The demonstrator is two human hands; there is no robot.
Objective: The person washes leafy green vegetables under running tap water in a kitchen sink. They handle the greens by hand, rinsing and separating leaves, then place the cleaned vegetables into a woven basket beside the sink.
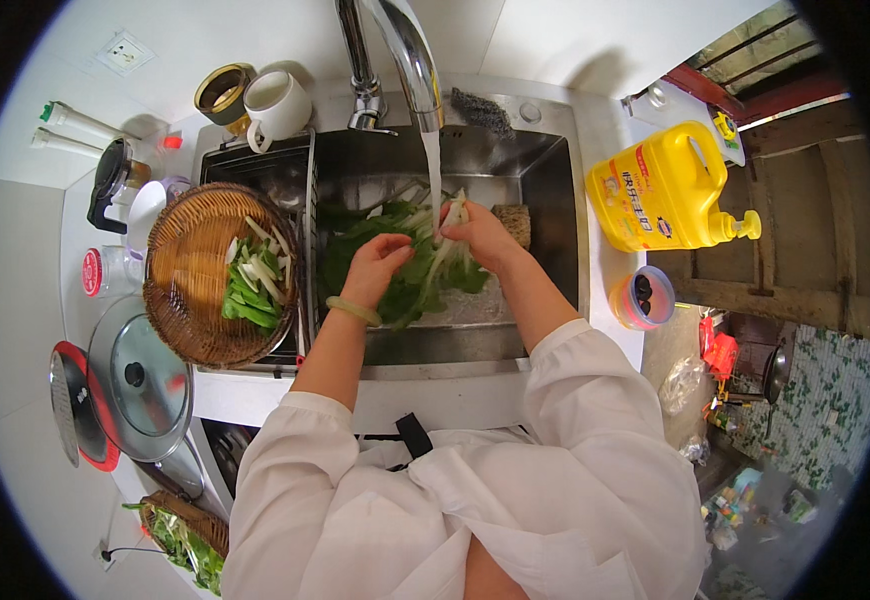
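Observation:
Pale stems of leafy greens [442, 262] are gripped in my right hand [482, 234], just beside the running water [433, 169]. The leaves hang down and spread towards the near side of the steel sink [547, 300]. My left hand [381, 262], with a pale bangle at the wrist, hovers over the leaves with its fingers curled; whether it pinches a leaf is not plain. More greens [348, 244] lie in the basin on the left. Overhead, the chrome faucet [416, 67] pours a steady stream.
A wicker basket [179, 262] with cut greens [255, 281] rests left of the basin, near a glass pot lid [149, 375]. Behind stand a white mug [277, 105] and a dark scouring pad [482, 112]. A yellow detergent jug [652, 187] and a plastic cup [641, 298] flank the right side.

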